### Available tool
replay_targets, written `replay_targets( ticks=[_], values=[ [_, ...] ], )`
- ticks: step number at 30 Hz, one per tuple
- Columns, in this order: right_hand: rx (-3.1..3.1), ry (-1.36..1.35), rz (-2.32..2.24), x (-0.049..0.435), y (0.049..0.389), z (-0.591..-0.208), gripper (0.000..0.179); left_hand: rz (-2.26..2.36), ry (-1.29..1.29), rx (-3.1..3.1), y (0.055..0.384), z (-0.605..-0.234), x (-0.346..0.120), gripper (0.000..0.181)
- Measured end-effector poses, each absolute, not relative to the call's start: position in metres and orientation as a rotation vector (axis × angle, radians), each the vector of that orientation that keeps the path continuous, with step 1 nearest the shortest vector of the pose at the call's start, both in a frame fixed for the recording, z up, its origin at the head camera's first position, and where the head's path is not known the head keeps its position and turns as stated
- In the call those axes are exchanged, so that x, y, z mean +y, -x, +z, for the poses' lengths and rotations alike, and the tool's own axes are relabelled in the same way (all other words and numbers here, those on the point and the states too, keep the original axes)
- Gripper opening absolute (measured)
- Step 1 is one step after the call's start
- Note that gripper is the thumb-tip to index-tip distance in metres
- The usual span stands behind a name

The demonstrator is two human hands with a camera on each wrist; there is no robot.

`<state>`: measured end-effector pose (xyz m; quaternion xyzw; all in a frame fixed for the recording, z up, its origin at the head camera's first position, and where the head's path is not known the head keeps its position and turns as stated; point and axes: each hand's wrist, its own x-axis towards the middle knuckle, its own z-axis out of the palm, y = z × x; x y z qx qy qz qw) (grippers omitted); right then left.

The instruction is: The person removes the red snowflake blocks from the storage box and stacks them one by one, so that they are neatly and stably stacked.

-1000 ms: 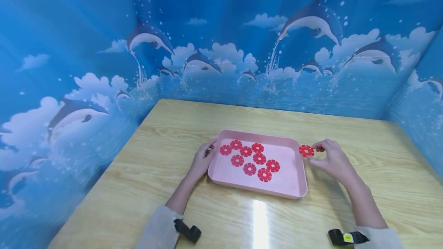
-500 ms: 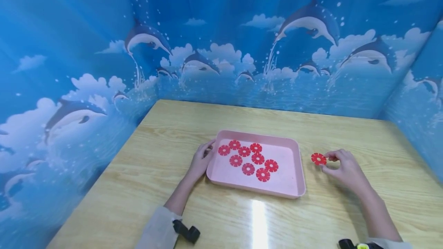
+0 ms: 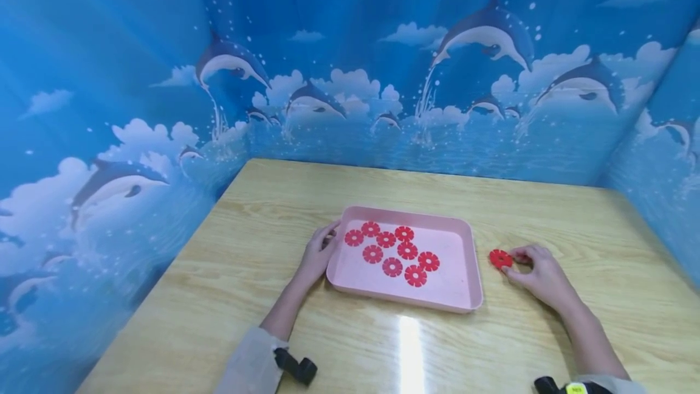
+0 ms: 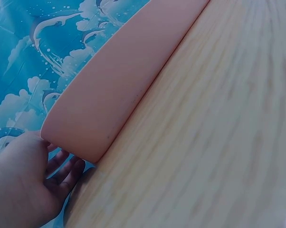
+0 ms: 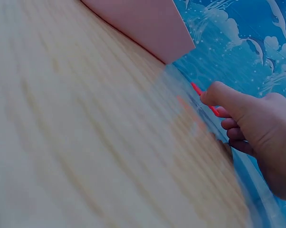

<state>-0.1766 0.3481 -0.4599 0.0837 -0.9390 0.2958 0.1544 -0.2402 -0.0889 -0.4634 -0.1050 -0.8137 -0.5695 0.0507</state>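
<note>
A shallow pink tray [image 3: 465,284] stands on the wooden table, with several red notched plastic discs [image 3: 407,251] lying loose in it. At its left end my left hand [image 3: 317,254] rests against the outer wall, fingers loosely bent; in the left wrist view those fingers touch the tray's corner [image 4: 100,90]. Right of the tray, my right hand [image 3: 544,275] pinches another red notched disc [image 3: 500,259] by its edge between thumb and finger. The right wrist view shows this disc [image 5: 196,89] edge-on, tilted and just above the table, partly covered by the thumb.
The pale wooden table [image 3: 306,187] reaches back to a blue curtain [image 3: 350,132] printed with dolphins, which also hangs at both sides. A bright light reflection [image 3: 411,351] lies on the tabletop in front of the tray. Black cameras [image 3: 295,365] sit on the wrists.
My right hand has carried its disc from the tray's right rim out to the right and down toward the table. The left hand and the discs in the tray have stayed put.
</note>
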Motion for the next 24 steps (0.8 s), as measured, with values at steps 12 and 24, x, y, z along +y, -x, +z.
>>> replay_targets(
  ticks=[12, 24],
  values=[
    [-2.770, -0.230, 0.832, 0.3490, 0.1768, -0.4571, 0.035, -1.748, 0.282, -2.500, 0.2406, -0.4625, -0.0887, 0.040],
    [-2.778, -0.233, 0.795, 0.3503, 0.1761, -0.4561, 0.036, -1.753, 0.275, -2.499, 0.2410, -0.4626, -0.0887, 0.039]
  ],
)
